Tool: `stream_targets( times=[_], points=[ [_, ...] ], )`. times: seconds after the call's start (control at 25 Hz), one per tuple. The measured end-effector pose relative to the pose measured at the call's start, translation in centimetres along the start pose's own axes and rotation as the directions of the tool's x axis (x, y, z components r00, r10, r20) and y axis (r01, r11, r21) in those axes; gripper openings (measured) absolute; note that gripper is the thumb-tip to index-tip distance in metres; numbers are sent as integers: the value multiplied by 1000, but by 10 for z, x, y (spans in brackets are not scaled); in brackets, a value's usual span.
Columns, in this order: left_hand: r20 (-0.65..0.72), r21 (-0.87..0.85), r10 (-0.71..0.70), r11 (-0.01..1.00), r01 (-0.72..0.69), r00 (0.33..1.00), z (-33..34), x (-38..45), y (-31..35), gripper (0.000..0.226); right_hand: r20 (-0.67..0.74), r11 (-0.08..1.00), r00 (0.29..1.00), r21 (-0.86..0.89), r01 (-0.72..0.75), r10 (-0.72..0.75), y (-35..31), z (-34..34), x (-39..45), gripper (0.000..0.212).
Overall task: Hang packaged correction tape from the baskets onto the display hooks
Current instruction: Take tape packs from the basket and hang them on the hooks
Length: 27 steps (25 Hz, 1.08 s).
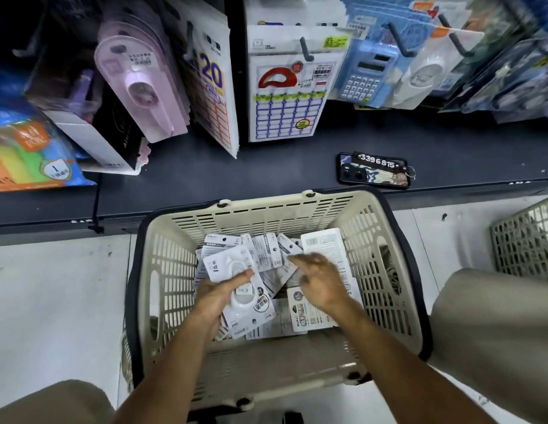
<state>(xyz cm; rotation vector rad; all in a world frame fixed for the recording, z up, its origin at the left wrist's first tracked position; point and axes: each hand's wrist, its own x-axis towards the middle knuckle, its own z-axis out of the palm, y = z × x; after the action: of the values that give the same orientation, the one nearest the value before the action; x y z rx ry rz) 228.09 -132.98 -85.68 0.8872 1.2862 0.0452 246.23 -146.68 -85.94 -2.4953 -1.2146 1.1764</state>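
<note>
1. Gripping a correction tape pack [236,281], my left hand [219,293] is curling round its lower edge, over the basket [300,206].
2. My right hand [320,278] is hovering with loose, blurred fingers above the loose packs [312,310].
3. I am seeing display hooks [306,50] mostly hidden by hanging stock.

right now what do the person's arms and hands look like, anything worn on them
Both forearms are bare right up to the bottom edge of the picture, with no sleeve showing. The left hand and right hand wear no gloves, and no watch, bracelet or ring can be seen on the wrists or fingers. The right hand is slightly motion-blurred.
</note>
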Motion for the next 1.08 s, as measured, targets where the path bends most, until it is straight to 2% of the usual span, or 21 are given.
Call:
stream_targets(
  times=[0.04,0.08,0.2,0.28,0.4,0.48,0.6,0.64,0.72,0.84,0.88,0.96,1.04,1.08],
  points=[
    [-40,22,10,1000,-9,999,0,2,1,58,14,971,999,-239,-28,32,20,-8,-2,73],
    [-66,44,20,999,-17,998,0,3,2,51,43,934,995,-352,-66,86,34,-12,-5,85],
    [-108,22,49,999,-47,993,2,2,-3,38,41,854,970,-484,-190,239,36,0,-6,113],
    [-115,15,67,998,-65,991,2,1,-4,36,3,788,968,-582,-203,252,27,13,-2,113],
    [-107,31,84,996,-81,991,2,1,1,42,-90,823,963,-503,-264,254,25,7,0,104],
    [-106,58,105,993,-99,989,2,-1,2,51,-79,860,956,-421,-288,281,29,5,-1,112],
    [-91,43,136,990,-132,987,3,-6,1,46,-46,781,950,-557,-281,309,32,20,-6,131],
    [-82,44,140,990,-137,987,5,-9,1,44,-49,751,950,-601,-274,307,31,25,-10,129],
    [-72,65,144,988,-140,987,7,-13,2,40,-53,721,961,-650,-239,270,27,22,-13,108],
    [-56,111,169,981,-162,984,6,-14,8,38,-32,740,988,-659,-134,151,12,-6,-14,53],
    [-61,124,188,976,-179,980,6,-13,10,39,-63,782,994,-613,-113,94,5,-17,-17,39],
    [-90,134,233,966,-220,968,6,-11,15,52,-214,879,977,-464,-110,9,-12,-49,-22,36],
    [-89,120,258,962,-247,962,8,-9,21,64,-430,967,898,-253,-19,-95,-25,-93,-25,31],
    [-63,115,273,958,-264,960,10,-8,23,67,-453,992,886,-113,49,-95,-30,-117,-26,22]
  ],
)
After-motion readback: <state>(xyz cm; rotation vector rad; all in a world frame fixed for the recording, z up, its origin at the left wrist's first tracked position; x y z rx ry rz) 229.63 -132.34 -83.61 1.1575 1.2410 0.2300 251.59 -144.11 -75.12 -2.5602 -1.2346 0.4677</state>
